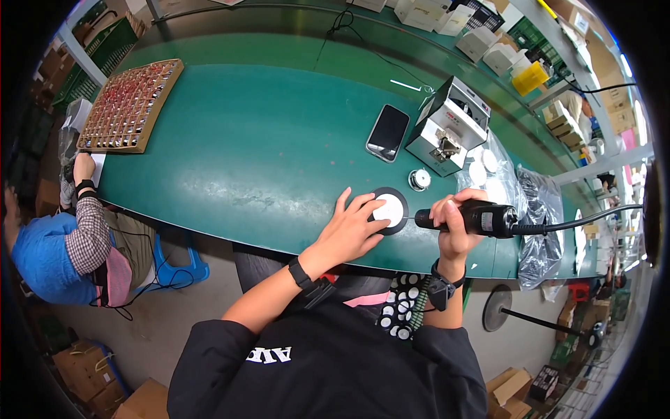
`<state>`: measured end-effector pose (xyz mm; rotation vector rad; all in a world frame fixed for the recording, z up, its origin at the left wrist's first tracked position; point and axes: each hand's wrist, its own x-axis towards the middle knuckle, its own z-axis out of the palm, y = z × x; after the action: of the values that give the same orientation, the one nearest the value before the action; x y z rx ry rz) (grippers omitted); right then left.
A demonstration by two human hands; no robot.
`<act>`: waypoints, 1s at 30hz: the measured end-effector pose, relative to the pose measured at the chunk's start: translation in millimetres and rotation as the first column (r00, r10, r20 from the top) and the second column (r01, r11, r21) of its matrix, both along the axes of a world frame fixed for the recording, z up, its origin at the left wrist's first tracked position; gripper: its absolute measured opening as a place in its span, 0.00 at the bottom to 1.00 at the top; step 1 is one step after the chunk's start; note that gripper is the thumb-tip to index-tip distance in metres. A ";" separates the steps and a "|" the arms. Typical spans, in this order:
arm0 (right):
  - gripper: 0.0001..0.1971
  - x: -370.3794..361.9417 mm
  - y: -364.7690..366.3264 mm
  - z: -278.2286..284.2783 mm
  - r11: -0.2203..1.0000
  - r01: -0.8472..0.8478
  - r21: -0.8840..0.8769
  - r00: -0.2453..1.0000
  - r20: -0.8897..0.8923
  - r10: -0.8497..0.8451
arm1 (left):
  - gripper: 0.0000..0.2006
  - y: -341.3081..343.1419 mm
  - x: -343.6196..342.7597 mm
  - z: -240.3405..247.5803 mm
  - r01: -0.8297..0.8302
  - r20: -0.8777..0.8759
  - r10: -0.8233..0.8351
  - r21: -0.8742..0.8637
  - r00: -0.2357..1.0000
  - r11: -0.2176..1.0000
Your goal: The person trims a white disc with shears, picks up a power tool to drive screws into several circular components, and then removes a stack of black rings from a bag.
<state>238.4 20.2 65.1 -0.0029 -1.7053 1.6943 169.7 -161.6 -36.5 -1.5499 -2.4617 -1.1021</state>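
Observation:
My left hand (pixel 351 225) lies with fingers spread, its fingertips pressing on a round white disc with a black rim (pixel 389 211) on the green bench. In my right hand (pixel 457 227) is a black corded electric screwdriver (pixel 488 219), held level. Its thin bit points left and meets the disc's right edge; whether it sits in a screw is too small to tell. Just beyond the disc stands a small silver-and-white round part (pixel 419 179). A metal box-shaped machine (pixel 450 129) stands farther back, with a black phone (pixel 388 133) to its left.
A partitioned cardboard tray (pixel 130 105) of small red-and-silver parts sits at the far left, near a co-worker in a blue cap (pixel 47 251). Plastic bags (pixel 541 223) and white discs lie right. A crate of white round parts (pixel 401 307) is by my lap. The screwdriver's cable (pixel 593 218) runs right.

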 end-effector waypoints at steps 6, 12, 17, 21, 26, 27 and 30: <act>0.09 -10.2 -3.9 -14.7 0.997 0.038 -0.064 0.997 0.068 -0.033 | 0.17 2.0 1.6 -1.0 0.002 0.000 -0.002 -0.001 1.000 1.000; 0.09 -14.3 -4.7 -11.7 0.998 -0.019 -0.061 0.995 0.094 0.024 | 0.19 12.9 5.3 2.5 -0.030 0.024 0.030 -0.014 0.999 0.999; 0.09 -9.3 -1.7 -14.6 0.996 -0.066 -0.054 0.997 0.047 0.069 | 0.22 32.7 9.9 0.9 -0.075 0.008 0.075 0.004 0.997 0.997; 0.08 -6.6 -1.2 -15.0 0.996 -0.076 -0.057 0.997 0.017 0.077 | 0.24 35.3 10.8 1.8 -0.091 0.012 0.091 -0.009 0.996 0.996; 0.06 -23.2 38.9 17.6 0.987 -0.137 -0.084 0.986 -0.110 0.127 | 0.23 32.9 8.0 2.5 -0.039 0.039 0.042 -0.081 0.998 0.996; 0.05 -32.1 51.5 33.3 0.990 -0.128 -0.051 0.973 -0.201 0.116 | 0.23 32.0 7.4 2.7 -0.040 0.036 0.044 -0.082 0.998 0.996; 0.05 -71.3 76.7 70.7 0.999 0.045 0.021 0.973 -0.226 -0.039 | 0.21 27.2 4.2 0.2 0.031 0.003 -0.031 -0.041 1.000 0.999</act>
<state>167.0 96.9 135.7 0.1587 -1.5473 1.5767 173.9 -134.4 -36.3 -1.6034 -2.4859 -1.0650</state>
